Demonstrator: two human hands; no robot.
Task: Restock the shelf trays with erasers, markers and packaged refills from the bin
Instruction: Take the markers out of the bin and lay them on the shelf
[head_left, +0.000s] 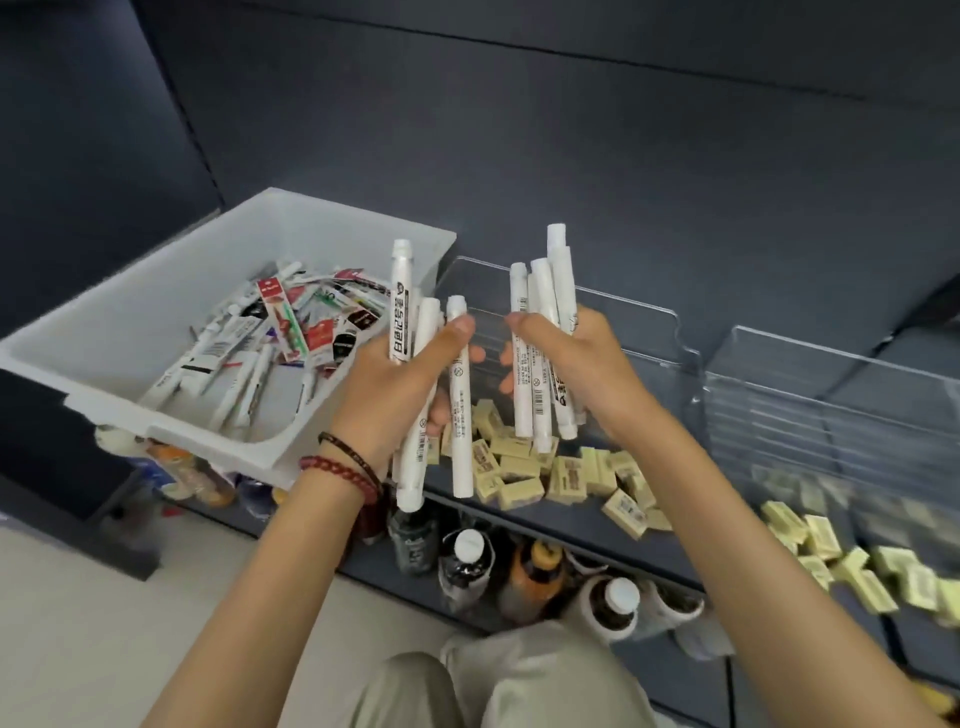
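My left hand (402, 387) grips a bunch of white markers (460, 415), held upright over the shelf edge. My right hand (576, 364) grips a second bunch of white markers (543, 291), also upright, above a clear shelf tray (649, 322). That tray holds several yellow erasers (519, 462) at its front. To the left stands the white bin (171, 291) with loose markers and red packaged refills (280, 317) inside. A second clear tray (831, 395) on the right holds more yellow erasers (826, 540).
A dark shelf back panel (571, 156) rises behind the trays. Below the shelf, several bottles (467, 561) stand on a lower level. My knees (509, 680) are at the bottom of the view, and a light floor (78, 623) lies at the lower left.
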